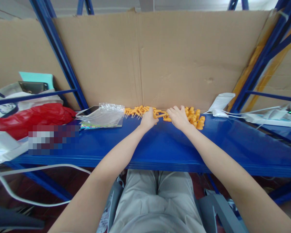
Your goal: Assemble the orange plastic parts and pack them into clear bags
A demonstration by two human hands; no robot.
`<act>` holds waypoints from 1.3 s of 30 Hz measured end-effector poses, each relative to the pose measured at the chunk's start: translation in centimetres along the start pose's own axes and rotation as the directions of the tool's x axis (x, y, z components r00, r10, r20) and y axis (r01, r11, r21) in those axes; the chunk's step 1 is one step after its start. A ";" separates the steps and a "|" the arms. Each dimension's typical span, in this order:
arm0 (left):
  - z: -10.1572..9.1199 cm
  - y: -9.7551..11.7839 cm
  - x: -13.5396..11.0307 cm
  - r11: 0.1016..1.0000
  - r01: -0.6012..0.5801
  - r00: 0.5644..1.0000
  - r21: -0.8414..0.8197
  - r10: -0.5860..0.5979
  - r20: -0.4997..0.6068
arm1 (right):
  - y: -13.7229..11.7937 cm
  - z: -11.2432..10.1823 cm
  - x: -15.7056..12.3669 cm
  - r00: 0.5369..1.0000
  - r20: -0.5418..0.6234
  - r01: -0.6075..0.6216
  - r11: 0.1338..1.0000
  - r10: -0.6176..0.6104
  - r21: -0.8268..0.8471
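Observation:
Both my arms reach across a blue metal shelf (160,142) to a row of small orange plastic parts (195,117) lying against a cardboard back wall (160,58). My left hand (148,119) is curled, fingers pinched on orange pieces at the left part of the row (135,111). My right hand (178,117) rests on the middle of the row, fingers bent down onto the parts; what it grips, if anything, is hidden under the fingers.
A stack of clear plastic bags (104,116) and a phone (87,111) lie left of the parts. Further left are a red bag (31,118) and white bags. White packets (220,103), cables and a power strip (269,118) lie at the right. Blue rack posts (60,58) flank the cardboard.

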State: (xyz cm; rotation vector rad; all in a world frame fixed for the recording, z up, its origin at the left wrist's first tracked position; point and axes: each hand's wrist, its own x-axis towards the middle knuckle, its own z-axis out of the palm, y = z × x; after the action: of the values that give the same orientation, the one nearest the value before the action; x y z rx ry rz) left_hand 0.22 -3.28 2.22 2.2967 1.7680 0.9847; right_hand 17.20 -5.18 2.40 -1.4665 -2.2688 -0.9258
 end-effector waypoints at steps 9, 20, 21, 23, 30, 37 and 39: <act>-0.1 -0.9 0.3 0.998 0.042 0.999 0.042 -0.042 -0.012 | 0.9 -0.5 -0.3 0.996 0.039 -0.081 0.996 0.082 -0.032; -0.3 -2.0 0.6 0.995 0.097 0.994 0.007 -0.097 -0.046 | 5.9 2.1 -0.7 0.918 -0.107 -0.341 0.899 0.381 0.274; -0.3 -1.9 0.6 0.995 0.096 0.994 0.004 -0.096 -0.044 | 6.1 2.2 -0.7 0.917 -0.078 -0.357 0.891 0.392 0.280; -0.3 -1.7 0.5 0.996 0.092 0.995 0.004 -0.092 -0.041 | 6.4 2.2 -0.7 0.915 -0.004 -0.387 0.881 0.403 0.271; -0.4 -1.5 0.3 0.997 0.080 0.996 0.012 -0.080 -0.027 | 5.8 1.6 -0.8 0.923 0.163 -0.379 0.901 0.349 0.214; -0.2 -1.5 0.3 0.997 0.072 0.997 0.006 -0.072 -0.016 | 4.6 0.5 -0.7 0.876 0.347 -0.412 0.894 0.336 0.174; -0.2 -1.5 0.3 0.998 0.065 0.998 0.019 -0.065 -0.009 | 4.7 0.1 -0.7 0.866 0.378 -0.407 0.899 0.326 0.159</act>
State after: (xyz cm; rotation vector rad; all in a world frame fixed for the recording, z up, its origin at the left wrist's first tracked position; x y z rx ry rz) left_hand -1.13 -2.55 1.84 2.2341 1.8508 0.9723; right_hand 21.72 -4.32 3.60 -1.9768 -2.1010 -0.2915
